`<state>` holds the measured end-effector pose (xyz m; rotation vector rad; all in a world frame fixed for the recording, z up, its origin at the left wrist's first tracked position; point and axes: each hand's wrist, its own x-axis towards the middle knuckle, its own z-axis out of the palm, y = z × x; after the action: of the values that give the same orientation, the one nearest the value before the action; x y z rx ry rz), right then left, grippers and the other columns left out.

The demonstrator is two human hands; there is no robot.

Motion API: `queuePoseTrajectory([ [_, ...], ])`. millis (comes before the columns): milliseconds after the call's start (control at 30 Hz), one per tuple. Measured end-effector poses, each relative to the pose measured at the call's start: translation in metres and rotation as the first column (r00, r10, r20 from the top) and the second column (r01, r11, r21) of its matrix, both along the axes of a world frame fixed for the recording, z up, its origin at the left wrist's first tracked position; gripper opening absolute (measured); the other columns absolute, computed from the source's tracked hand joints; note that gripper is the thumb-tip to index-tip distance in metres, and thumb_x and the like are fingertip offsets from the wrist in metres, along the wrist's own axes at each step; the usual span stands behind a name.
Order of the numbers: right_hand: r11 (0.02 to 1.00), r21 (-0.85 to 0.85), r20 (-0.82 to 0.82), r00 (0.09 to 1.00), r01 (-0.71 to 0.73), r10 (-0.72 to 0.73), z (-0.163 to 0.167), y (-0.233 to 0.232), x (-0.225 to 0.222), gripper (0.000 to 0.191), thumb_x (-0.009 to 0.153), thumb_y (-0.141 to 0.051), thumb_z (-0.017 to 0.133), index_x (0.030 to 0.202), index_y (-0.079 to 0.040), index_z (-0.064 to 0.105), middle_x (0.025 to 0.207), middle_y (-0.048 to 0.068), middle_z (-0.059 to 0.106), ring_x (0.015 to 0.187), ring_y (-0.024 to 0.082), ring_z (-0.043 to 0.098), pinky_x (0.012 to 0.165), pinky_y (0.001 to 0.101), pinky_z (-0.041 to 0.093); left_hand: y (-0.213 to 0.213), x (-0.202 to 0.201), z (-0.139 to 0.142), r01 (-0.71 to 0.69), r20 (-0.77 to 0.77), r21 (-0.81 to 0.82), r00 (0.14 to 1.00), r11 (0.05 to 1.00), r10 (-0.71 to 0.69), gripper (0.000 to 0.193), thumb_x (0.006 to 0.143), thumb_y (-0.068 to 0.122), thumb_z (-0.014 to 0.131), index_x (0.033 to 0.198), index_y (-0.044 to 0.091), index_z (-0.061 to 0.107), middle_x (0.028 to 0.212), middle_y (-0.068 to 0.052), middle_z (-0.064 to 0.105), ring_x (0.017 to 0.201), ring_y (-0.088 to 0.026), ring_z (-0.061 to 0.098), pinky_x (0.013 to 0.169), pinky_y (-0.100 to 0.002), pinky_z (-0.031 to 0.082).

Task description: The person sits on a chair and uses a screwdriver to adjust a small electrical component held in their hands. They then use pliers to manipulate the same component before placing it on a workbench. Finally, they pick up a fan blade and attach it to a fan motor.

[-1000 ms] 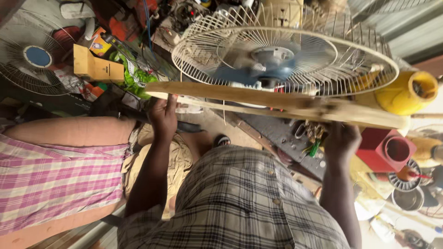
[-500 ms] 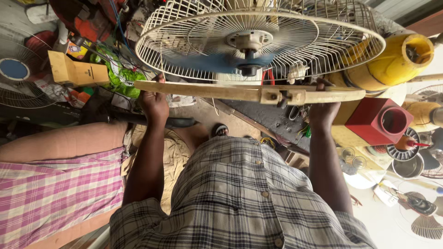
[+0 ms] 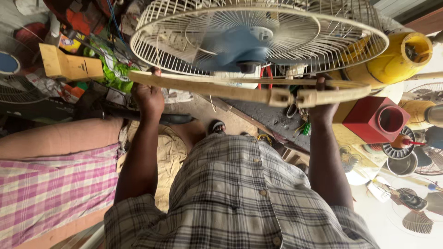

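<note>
I hold a round cream wire fan guard [image 3: 323,37] with blue blades [image 3: 230,46] inside it, raised in front of me. My left hand [image 3: 147,94] grips the cream plastic rim band [image 3: 207,86] at the guard's near left side. My right hand [image 3: 323,108] grips the same band at the near right. A clip joint in the band [image 3: 288,97] sits between my hands, nearer the right one. The blue blades look blurred. My checked shirt [image 3: 240,193] fills the lower part of the view.
A person in a pink checked garment [image 3: 50,184] sits close on my left. A yellow cylinder [image 3: 392,60] and a red box with a round hole [image 3: 376,120] lie to the right. Other fan parts and grilles [image 3: 415,161] crowd the right side; clutter and a tan block [image 3: 69,67] lie left.
The fan guard has swung leftward and closer, tilting flatter toward me. Both hands stayed on the rim band and shifted with it.
</note>
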<state>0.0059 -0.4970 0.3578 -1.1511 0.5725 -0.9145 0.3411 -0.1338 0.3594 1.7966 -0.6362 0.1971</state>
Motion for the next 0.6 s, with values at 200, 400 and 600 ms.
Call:
queuePoseTrajectory([
  [200, 0.932, -0.356, -0.344, 0.918, 0.069, -0.199, -0.005, 0.002, 0.008, 0.043, 0.107, -0.036, 0.068, 0.12, 0.004, 0.056, 0.112, 0.01, 0.058, 0.105, 0.022, 0.058, 0.097, 0.0411, 0.056, 0.0, 0.005, -0.009, 0.062, -0.078, -0.073, 0.995, 0.995, -0.068, 0.008, 0.107, 0.002, 0.065, 0.105, -0.005, 0.069, 0.089, -0.01, 0.07, 0.078, -0.015, 0.068, 0.068, -0.029, 0.055],
  [400, 0.906, 0.414, 0.184, 0.967, 0.089, -0.179, -0.001, 0.0, 0.011, 0.036, 0.097, -0.033, 0.059, 0.116, -0.003, 0.058, 0.103, 0.01, 0.064, 0.096, 0.019, 0.067, 0.089, 0.0369, 0.061, -0.003, 0.006, -0.008, 0.055, -0.155, -0.146, 0.985, 0.988, -0.077, 0.011, 0.105, 0.005, 0.066, 0.104, -0.004, 0.07, 0.089, -0.007, 0.071, 0.077, -0.012, 0.067, 0.068, -0.029, 0.056],
  [600, 0.921, -0.387, -0.607, 0.763, -0.04, -0.222, 0.006, 0.003, 0.008, 0.017, 0.116, -0.022, 0.062, 0.122, -0.007, 0.064, 0.105, 0.009, 0.068, 0.09, 0.019, 0.067, 0.077, 0.03, 0.056, 0.001, 0.008, -0.002, 0.139, -0.147, -0.196, 0.974, 0.971, -0.17, 0.013, 0.109, 0.004, 0.064, 0.1, -0.006, 0.067, 0.085, -0.006, 0.065, 0.075, -0.012, 0.061, 0.068, -0.03, 0.052],
])
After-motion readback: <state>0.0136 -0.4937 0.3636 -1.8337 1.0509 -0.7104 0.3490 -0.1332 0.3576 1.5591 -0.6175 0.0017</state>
